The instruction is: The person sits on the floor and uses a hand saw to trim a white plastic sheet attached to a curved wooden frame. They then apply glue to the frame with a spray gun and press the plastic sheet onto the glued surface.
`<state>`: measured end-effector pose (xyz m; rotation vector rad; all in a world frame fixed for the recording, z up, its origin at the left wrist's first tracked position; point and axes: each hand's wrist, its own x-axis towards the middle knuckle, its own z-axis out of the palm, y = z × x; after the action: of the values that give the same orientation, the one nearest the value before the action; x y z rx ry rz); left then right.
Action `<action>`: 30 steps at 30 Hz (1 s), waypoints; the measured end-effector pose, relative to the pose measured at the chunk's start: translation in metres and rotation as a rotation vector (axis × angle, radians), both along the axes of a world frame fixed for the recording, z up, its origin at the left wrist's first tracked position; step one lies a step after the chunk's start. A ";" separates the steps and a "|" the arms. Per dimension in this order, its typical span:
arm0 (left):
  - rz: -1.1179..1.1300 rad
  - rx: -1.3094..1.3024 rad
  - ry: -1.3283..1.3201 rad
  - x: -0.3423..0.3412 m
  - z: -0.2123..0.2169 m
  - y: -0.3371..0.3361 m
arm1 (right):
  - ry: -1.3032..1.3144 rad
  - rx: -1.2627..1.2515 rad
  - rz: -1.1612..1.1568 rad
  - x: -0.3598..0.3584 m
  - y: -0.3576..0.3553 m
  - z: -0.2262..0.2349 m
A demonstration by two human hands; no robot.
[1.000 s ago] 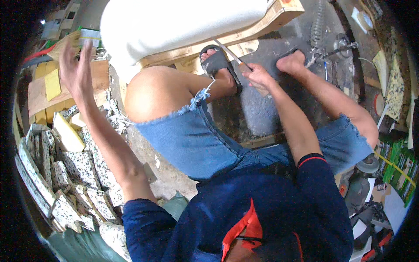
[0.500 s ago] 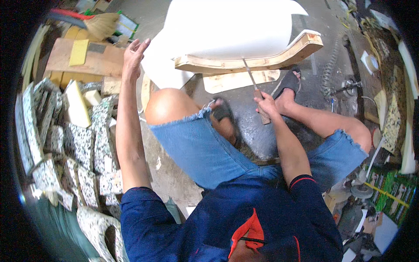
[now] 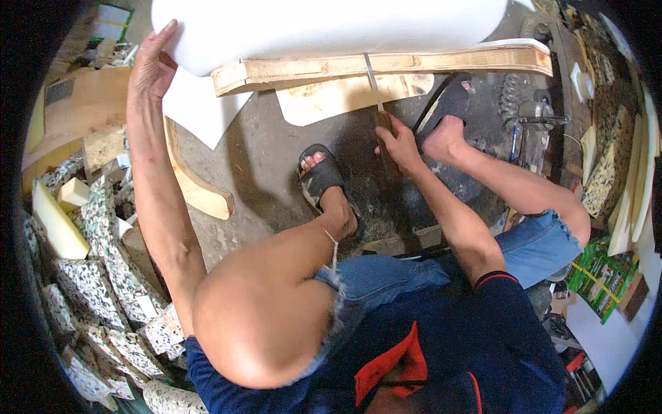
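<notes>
A stained grey concrete floor [image 3: 276, 165] fills the middle of the head view, with stacked speckled foam offcuts [image 3: 96, 290] piled along the lower left of the frame. Across the top lies a curved wooden frame [image 3: 386, 65] carrying a thick white foam pad [image 3: 331, 24]. The left hand [image 3: 152, 65], at upper left, is spread flat with fingers extended against the pad's left end (pressing on it, not gripping). The right hand [image 3: 396, 141], just right of centre, is closed around the handle of a thin-bladed knife [image 3: 372, 83] whose blade stands upright and reaches the wooden frame's lower edge. Both feet wear black sandals [image 3: 318, 176] on the floor below the frame
</notes>
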<state>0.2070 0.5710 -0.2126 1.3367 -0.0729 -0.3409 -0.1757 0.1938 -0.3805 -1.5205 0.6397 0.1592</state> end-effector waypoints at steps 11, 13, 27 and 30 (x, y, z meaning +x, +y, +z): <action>0.040 -0.202 -0.336 -0.052 0.016 -0.043 | 0.064 0.175 -0.064 -0.004 0.054 -0.008; 0.023 -0.187 -0.367 -0.060 0.020 -0.050 | 0.013 0.133 -0.039 0.015 0.051 -0.009; 0.003 -0.287 -0.489 -0.077 0.018 -0.059 | 0.044 0.335 0.017 0.034 0.065 -0.003; 0.034 -0.254 -0.445 -0.078 0.022 -0.059 | 0.048 0.342 0.045 0.035 0.070 0.000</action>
<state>0.1286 0.5116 -0.1904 1.1392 -0.4507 0.0021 -0.1409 0.2638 -0.3803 -1.2042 0.5831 0.3236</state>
